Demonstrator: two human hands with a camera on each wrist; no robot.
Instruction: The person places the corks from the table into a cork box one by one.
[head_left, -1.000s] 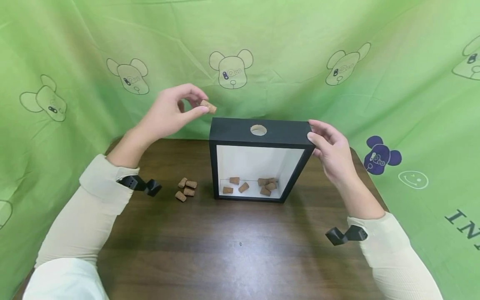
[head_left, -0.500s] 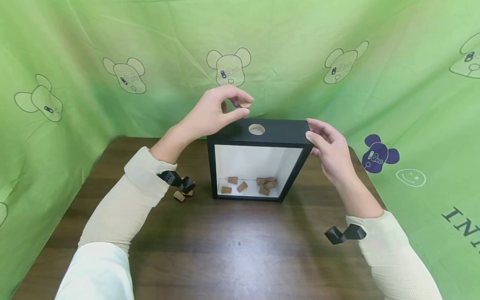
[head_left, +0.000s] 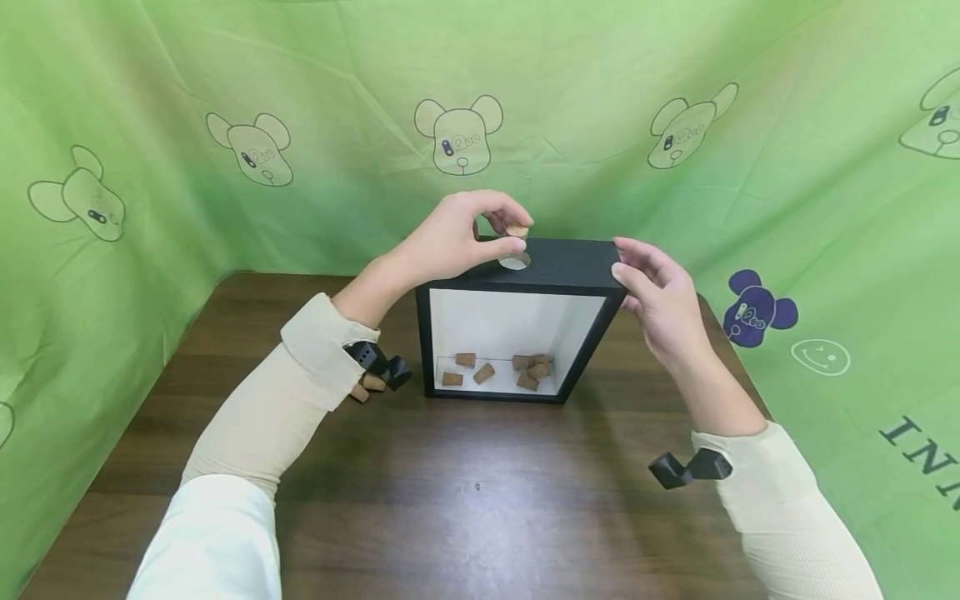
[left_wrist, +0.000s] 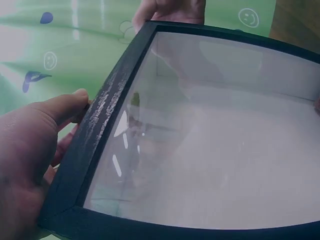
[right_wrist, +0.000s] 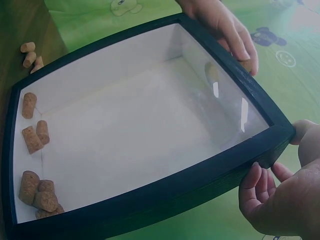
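A black-framed box (head_left: 577, 260) with a clear front stands upright on the table, a round hole (head_left: 514, 262) in its top. Between thumb and fingers, my left hand (head_left: 468, 236) pinches a cork (head_left: 517, 231) right over that hole. My right hand (head_left: 660, 292) grips the box's upper right corner, thumb in front and fingers behind; the right wrist view shows this hand (right_wrist: 287, 185) at the corner too. Inside, several corks (head_left: 484, 373) lie on the white floor. In the left wrist view my left hand (left_wrist: 35, 140) is beside the frame's top edge, the cork mostly hidden.
More loose corks (head_left: 372, 382) lie on the brown table (head_left: 480, 500) left of the box, partly covered by the left wrist camera (head_left: 382, 364). A green printed curtain (head_left: 570, 125) hangs behind and around the table.
My left hand has carried the cork rightward from beyond the box's left end, then lowered it to the hole. My right hand has stayed at the corner.
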